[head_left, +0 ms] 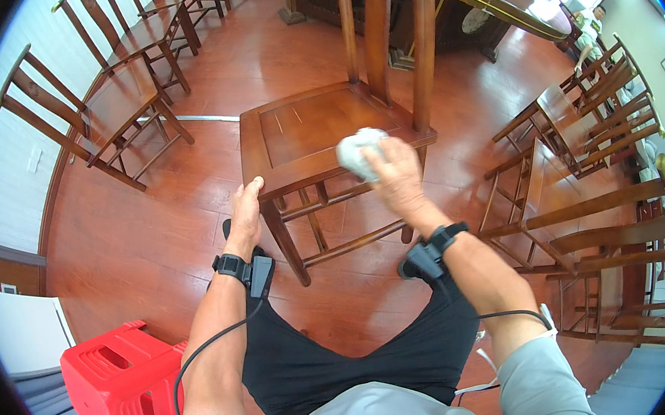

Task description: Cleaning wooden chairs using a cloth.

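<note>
Closed round a crumpled pale-grey cloth point(359, 154), my right hand point(398, 173) has it bunched, probably for control, near the five o'clock edge of a glossy brown wooden chair point(301, 126) at my twelve o'clock. My left hand point(246, 212) grips its eight o'clock corner, presumably for steadiness; blur hides whether cloth touches wood.

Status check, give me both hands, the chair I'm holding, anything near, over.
Left hand holding wooden chair by near-left corner. Right hand gripping pale cloth over it. Chair upright. Red plastic stool left, apart from chair.
</note>
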Demonstrator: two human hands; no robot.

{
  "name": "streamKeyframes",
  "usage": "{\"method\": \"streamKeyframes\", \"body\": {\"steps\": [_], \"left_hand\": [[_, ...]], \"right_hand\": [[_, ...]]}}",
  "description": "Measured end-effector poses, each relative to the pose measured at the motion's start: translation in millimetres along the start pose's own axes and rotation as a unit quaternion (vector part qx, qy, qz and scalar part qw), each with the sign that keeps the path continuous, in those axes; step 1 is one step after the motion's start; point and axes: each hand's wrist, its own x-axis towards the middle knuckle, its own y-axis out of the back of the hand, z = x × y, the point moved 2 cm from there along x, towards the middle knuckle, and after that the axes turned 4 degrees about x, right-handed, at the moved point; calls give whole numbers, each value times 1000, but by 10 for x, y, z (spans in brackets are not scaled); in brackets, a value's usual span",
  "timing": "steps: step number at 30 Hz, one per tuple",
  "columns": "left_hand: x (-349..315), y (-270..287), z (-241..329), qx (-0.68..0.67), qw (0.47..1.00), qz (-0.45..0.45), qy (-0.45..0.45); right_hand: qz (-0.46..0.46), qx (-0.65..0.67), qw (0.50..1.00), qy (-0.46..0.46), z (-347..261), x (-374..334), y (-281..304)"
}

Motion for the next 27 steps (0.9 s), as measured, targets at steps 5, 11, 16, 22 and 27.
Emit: {"method": "streamKeyframes", "body": {"steps": [5,11,16,22,27], "left_hand": [[-83,-47,24,18,1000,6,-11],[1,33,-35,23,1000,7,-7],[127,7,-99,-3,1000,-27,-6],[57,93,-96,-18,998,-23,60],[-160,-162,116,-8,998,-57,9]], "right_hand": [[-12,-100,988,-114,628,-329,269],[5,30,965,-262,-342,-121,-80],[-22,202,960,-194,-1410,161,-427],[-57,296,934,-194,-1660,-93,-637],[-93,209,955,-188,-714,-660,-626]]}}
